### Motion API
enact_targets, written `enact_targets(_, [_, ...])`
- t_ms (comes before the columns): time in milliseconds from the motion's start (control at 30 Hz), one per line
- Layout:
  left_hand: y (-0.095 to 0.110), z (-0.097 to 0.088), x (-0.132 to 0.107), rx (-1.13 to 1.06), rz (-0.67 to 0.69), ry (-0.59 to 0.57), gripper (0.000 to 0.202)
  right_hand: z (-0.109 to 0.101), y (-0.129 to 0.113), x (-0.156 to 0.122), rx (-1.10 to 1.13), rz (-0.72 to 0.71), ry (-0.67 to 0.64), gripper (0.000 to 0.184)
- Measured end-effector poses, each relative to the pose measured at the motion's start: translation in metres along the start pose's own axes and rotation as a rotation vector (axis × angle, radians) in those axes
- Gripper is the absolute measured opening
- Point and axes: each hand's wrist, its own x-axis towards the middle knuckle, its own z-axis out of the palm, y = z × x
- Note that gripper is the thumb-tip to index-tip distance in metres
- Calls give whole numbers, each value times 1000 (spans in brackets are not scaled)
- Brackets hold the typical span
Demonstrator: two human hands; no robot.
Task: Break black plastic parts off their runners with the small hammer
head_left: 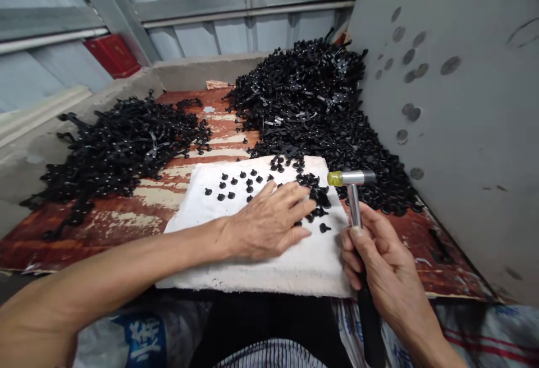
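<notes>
Gripped by its dark handle, a mallet [357, 211] with a yellow-tipped, silver head is in my right hand [385, 261], at the right edge of a white cloth pad [236, 270]. My left hand [267, 219] reaches across the pad, palm down with fingers stretched out, over small black round-headed pieces. Several of these black pieces [231, 195] stand spaced apart to the left of my fingers. A denser cluster of black pieces [322, 197] lies to the right, partly hidden by my left hand.
A large heap of black parts [303, 87] rises behind the pad, beside a grey panel [455, 110]. Another pile of black strip-like parts [122, 143] lies at left on the worn red-brown tabletop [154, 205]. A red box [112, 56] sits by the corrugated wall.
</notes>
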Motion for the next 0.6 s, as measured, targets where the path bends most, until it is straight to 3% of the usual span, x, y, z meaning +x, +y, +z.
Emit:
enact_targets(133, [4,11,-38,53,68,27,39,-1,0,-1,-39,-25,4,52])
enact_targets(333, [-9,4,-81,68,28,268,24,0,1,-3,-37,1,34,56])
enact_targets(467, [-5,3,-84,23,-89,364,21,1,1,-3,-46,-4,44,55])
enact_targets(600, [-2,10,-67,23,-165,319,20,1,1,-4,-56,-23,42,53])
